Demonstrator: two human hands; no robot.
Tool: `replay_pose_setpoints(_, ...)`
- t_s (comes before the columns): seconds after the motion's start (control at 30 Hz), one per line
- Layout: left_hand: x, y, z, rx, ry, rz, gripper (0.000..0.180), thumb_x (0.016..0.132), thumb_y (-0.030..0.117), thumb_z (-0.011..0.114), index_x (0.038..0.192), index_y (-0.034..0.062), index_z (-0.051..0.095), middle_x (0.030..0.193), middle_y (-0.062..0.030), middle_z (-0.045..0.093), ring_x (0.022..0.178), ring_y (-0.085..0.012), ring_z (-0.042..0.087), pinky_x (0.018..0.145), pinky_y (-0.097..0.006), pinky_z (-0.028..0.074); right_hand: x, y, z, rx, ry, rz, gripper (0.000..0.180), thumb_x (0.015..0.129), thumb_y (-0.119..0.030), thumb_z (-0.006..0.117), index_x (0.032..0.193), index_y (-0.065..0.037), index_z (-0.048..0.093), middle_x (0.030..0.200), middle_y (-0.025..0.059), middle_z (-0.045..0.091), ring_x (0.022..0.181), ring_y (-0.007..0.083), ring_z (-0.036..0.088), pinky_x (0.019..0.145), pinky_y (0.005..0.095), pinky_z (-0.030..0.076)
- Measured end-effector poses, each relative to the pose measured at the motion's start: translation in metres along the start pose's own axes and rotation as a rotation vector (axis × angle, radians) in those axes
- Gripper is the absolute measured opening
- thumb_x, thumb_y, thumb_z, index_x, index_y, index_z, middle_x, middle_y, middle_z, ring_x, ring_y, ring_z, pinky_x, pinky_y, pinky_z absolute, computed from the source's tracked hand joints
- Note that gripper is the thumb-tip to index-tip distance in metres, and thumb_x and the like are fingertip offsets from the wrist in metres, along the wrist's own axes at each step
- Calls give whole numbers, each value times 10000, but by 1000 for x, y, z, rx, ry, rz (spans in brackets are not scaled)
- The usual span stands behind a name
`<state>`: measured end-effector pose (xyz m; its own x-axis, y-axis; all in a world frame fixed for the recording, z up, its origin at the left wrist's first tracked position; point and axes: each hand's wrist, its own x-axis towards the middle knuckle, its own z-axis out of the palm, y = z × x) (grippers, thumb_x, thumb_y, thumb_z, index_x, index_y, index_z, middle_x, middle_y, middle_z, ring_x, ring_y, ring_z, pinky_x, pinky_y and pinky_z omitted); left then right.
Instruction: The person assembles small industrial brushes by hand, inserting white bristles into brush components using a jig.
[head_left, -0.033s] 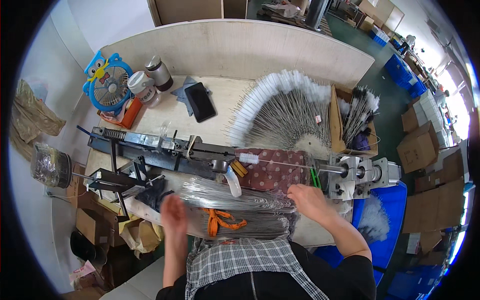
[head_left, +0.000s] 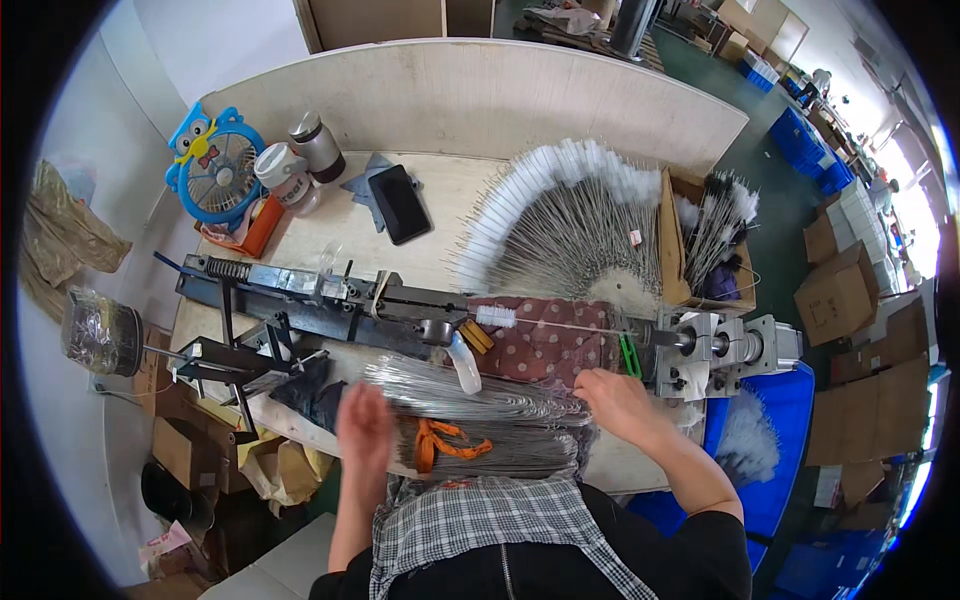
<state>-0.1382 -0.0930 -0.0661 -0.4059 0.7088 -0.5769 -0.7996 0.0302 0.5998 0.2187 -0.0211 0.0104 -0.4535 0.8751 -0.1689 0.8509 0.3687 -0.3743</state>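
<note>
My right hand point(head_left: 612, 400) is closed at the looped right-hand ends of a bundle of shiny bent wires point(head_left: 470, 392); whatever its fingertips pinch is hidden. My left hand point(head_left: 365, 425) is smeared by motion, raised near the left ends of the wires, so its fingers do not read clearly. A white bristle brush point(head_left: 495, 317) on a twisted wire stem lies level between the long metal rail point(head_left: 330, 295) and the motor-driven spindle point(head_left: 690, 342). Beneath it is a dotted maroon cloth point(head_left: 560, 340). A second wire bundle point(head_left: 520, 450) lies nearer me, beside an orange cloth strip point(head_left: 440, 445).
Finished white brushes point(head_left: 590, 215) fan out at the back of the table. A cardboard box point(head_left: 675, 240) of brushes stands to their right. A phone point(head_left: 400, 205), a blue fan point(head_left: 218, 170) and a flask point(head_left: 318, 148) sit at the back left. A blue bin point(head_left: 795, 400) is at the right.
My left hand has shifted slightly to the right, still blurred. The spindle by the brush stem looks darker and blurred now. My right hand stays in place.
</note>
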Motion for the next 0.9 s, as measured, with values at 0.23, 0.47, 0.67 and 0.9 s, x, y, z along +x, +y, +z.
replay_pose_setpoints(0.23, -43, -59, 122, 638, -310, -14, 287, 917, 234, 523, 1142, 59, 493, 943, -82, 632, 925, -207, 584, 820, -362, 463, -26, 9, -6, -5, 77, -61, 127, 841, -114, 584, 954, -56, 585, 903, 131, 589, 794, 351, 604, 656, 433, 498)
replay_pose_setpoints(0.47, -83, 31, 160, -201, -590, -659, 483, 947, 530, 376, 988, 80, 546, 634, -52, 491, 548, -201, 544, 644, -353, 464, -28, -4, -13, -39, 127, 91, 162, 771, -4, 537, 930, -15, 562, 894, 168, 568, 805, 376, 599, 668, 441, 498)
replay_pose_setpoints(0.67, -88, 14, 123, 560, -779, -427, 395, 956, 415, 444, 1006, 50, 586, 824, -90, 628, 639, -190, 596, 644, -356, 483, -47, 16, -132, -372, 623, -33, 174, 754, 37, 510, 905, -5, 586, 820, 109, 551, 715, 272, 576, 618, 368, 474)
replay_pose_setpoints(0.9, -67, -95, 224, 1192, -1284, 948, 260, 816, 162, 627, 1044, 42, 589, 856, -101, 613, 711, -236, 635, 647, -320, 505, -4, 11, -114, 35, 557, -41, 183, 823, -6, 548, 986, -8, 630, 808, 92, 616, 548, 167, 575, 538, 284, 475)
